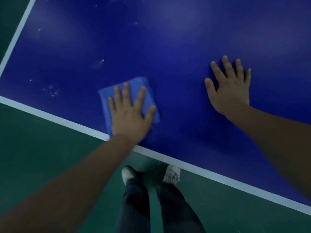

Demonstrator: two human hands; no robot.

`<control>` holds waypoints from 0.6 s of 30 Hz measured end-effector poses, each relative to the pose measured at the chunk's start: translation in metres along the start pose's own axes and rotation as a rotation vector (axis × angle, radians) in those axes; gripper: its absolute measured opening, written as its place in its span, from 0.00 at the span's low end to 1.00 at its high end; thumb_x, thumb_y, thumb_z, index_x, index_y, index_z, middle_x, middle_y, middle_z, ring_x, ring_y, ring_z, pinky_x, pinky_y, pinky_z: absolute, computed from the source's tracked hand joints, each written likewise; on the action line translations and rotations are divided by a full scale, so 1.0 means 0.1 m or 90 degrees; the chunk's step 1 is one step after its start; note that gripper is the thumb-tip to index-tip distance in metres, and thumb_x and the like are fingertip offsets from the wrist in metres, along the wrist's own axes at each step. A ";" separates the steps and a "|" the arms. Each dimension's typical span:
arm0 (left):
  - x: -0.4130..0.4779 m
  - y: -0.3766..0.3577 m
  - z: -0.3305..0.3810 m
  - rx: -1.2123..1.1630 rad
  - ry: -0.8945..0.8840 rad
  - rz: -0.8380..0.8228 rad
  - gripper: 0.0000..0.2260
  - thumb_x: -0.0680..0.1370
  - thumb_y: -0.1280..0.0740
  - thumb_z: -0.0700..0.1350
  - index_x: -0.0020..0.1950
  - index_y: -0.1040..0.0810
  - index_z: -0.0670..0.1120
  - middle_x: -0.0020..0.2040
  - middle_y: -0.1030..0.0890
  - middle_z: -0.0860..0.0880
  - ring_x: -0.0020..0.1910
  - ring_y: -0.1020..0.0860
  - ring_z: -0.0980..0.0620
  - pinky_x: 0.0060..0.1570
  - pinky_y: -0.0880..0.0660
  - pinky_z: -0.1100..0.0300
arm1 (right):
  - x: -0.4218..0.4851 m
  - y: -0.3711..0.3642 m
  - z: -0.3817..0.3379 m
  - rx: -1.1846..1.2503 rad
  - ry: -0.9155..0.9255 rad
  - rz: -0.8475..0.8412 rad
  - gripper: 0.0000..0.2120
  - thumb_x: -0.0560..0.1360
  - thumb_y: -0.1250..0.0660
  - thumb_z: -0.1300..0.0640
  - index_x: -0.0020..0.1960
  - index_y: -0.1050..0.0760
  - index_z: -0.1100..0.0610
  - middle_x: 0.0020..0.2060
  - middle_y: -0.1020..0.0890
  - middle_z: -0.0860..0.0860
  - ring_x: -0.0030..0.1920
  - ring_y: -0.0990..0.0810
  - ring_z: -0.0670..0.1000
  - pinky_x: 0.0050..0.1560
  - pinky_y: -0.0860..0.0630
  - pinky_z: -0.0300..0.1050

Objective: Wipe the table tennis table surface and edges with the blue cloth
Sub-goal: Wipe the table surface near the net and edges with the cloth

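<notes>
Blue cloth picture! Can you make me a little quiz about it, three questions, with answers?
1. True or false: the left hand lies flat on the blue cloth.
2. The right hand rests on: A) the bare table, B) the cloth, C) a bat.
3. Fill in: the white specks lie to the cloth's ____ side in the picture.
Key: 1 true; 2 A; 3 left.

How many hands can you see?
2. The left hand presses flat on the blue cloth near the white edge line; the right hand lies flat on the bare table tennis table, apart from the cloth.
</notes>
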State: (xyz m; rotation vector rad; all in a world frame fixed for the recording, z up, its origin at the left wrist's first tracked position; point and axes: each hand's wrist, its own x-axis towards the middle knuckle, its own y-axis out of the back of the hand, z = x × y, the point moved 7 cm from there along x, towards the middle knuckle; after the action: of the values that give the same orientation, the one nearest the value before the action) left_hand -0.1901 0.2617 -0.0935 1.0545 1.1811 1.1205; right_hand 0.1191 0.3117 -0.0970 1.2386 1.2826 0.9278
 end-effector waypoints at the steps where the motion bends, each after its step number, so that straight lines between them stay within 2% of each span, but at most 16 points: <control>1: -0.27 -0.07 0.24 -0.002 -0.064 -0.006 0.31 0.81 0.54 0.68 0.82 0.46 0.58 0.83 0.49 0.42 0.81 0.54 0.37 0.77 0.55 0.36 | 0.01 0.00 0.00 -0.001 -0.001 0.000 0.31 0.81 0.59 0.34 0.81 0.51 0.43 0.82 0.51 0.48 0.81 0.57 0.58 0.78 0.60 0.64; 3: -0.78 -0.18 0.57 -0.002 -0.191 -0.026 0.31 0.81 0.53 0.69 0.82 0.45 0.59 0.83 0.49 0.44 0.81 0.54 0.38 0.77 0.55 0.37 | 0.00 0.00 0.01 -0.001 -0.005 0.000 0.31 0.81 0.59 0.34 0.81 0.51 0.43 0.82 0.51 0.47 0.81 0.58 0.57 0.78 0.60 0.64; 5: -0.78 -0.18 0.50 0.015 -0.251 -0.044 0.30 0.81 0.52 0.70 0.81 0.44 0.60 0.83 0.47 0.45 0.81 0.52 0.39 0.77 0.55 0.37 | -0.01 -0.01 0.01 0.005 -0.005 0.002 0.31 0.81 0.58 0.34 0.81 0.50 0.42 0.82 0.51 0.47 0.81 0.58 0.57 0.78 0.60 0.63; 7: -0.37 -0.10 0.13 0.021 -0.186 -0.027 0.31 0.80 0.52 0.70 0.81 0.44 0.60 0.83 0.46 0.45 0.81 0.51 0.39 0.78 0.54 0.38 | -0.02 0.00 0.01 0.016 -0.004 0.006 0.31 0.81 0.57 0.34 0.81 0.50 0.42 0.82 0.51 0.46 0.81 0.58 0.56 0.78 0.61 0.63; 10: 0.15 0.06 -0.49 -0.015 0.039 -0.015 0.32 0.79 0.55 0.70 0.82 0.49 0.60 0.83 0.51 0.45 0.81 0.55 0.39 0.78 0.57 0.38 | -0.02 0.01 0.00 0.030 -0.004 0.011 0.31 0.81 0.57 0.34 0.81 0.49 0.43 0.82 0.50 0.46 0.81 0.58 0.56 0.78 0.61 0.62; 12: -0.02 0.01 -0.35 -0.008 0.046 -0.003 0.32 0.80 0.55 0.70 0.82 0.50 0.59 0.83 0.53 0.43 0.81 0.56 0.38 0.78 0.58 0.37 | -0.03 0.01 0.00 0.029 -0.004 0.014 0.31 0.81 0.57 0.34 0.81 0.49 0.43 0.82 0.50 0.46 0.81 0.58 0.56 0.78 0.61 0.63; 13: -0.23 -0.04 -0.14 0.004 -0.007 -0.005 0.31 0.81 0.54 0.69 0.82 0.49 0.59 0.83 0.52 0.43 0.81 0.56 0.37 0.78 0.58 0.37 | -0.03 0.02 -0.01 0.028 -0.003 0.013 0.31 0.81 0.57 0.34 0.81 0.49 0.43 0.82 0.50 0.46 0.81 0.58 0.56 0.78 0.61 0.63; 16: -0.84 -0.16 0.33 0.029 -0.263 -0.036 0.31 0.81 0.52 0.69 0.82 0.44 0.58 0.83 0.47 0.43 0.81 0.53 0.37 0.77 0.52 0.35 | -0.03 0.02 0.00 0.027 -0.004 0.007 0.31 0.81 0.58 0.34 0.81 0.50 0.43 0.82 0.51 0.46 0.81 0.58 0.56 0.78 0.61 0.63; 17: -0.80 -0.14 0.30 0.036 -0.320 -0.045 0.31 0.81 0.51 0.69 0.81 0.42 0.58 0.82 0.46 0.43 0.81 0.51 0.38 0.76 0.51 0.35 | -0.03 0.01 0.00 0.025 -0.004 0.005 0.31 0.81 0.58 0.34 0.81 0.50 0.43 0.82 0.51 0.46 0.81 0.58 0.55 0.78 0.61 0.63; 18: -0.63 -0.10 0.17 0.042 -0.331 -0.038 0.31 0.81 0.51 0.69 0.81 0.41 0.58 0.82 0.44 0.43 0.81 0.49 0.38 0.77 0.50 0.36 | -0.02 0.01 0.00 0.025 -0.004 0.004 0.31 0.81 0.58 0.33 0.81 0.50 0.43 0.82 0.51 0.46 0.81 0.59 0.55 0.78 0.61 0.63</control>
State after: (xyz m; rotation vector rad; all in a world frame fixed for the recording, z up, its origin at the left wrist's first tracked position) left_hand -0.1751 0.1973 -0.0933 1.2577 0.8289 0.7010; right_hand 0.1192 0.3096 -0.0957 1.2759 1.2975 0.9058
